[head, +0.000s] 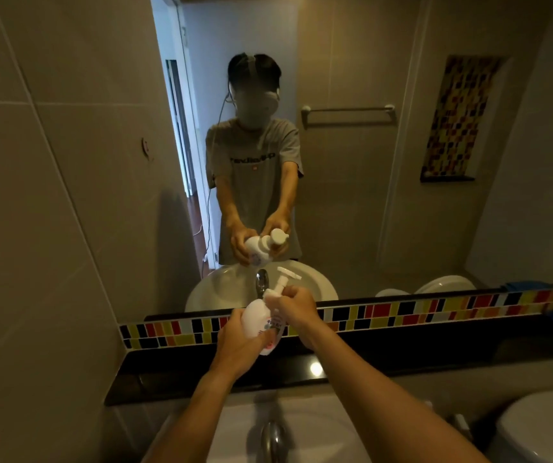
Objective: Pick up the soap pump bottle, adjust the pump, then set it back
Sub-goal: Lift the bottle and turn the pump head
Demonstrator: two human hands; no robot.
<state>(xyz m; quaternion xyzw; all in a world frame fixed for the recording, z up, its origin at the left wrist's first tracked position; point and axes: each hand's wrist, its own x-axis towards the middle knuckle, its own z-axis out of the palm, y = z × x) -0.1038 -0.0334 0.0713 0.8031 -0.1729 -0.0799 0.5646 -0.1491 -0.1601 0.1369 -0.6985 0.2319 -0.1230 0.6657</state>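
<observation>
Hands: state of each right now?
Left hand: closed around the bottle.
Right hand: closed on the pump collar.

The soap pump bottle (pixel 259 320) is held tilted above the ledge (pixel 402 365), in front of the mirror (pixel 351 178), left hand (pixel 240 345) around its body, right hand (pixel 296 307) on its pump neck. The sink (pixel 301 426) and faucet (pixel 272 439) lie below, nearer the viewer; the toilet (pixel 542 426) stands to the right
</observation>
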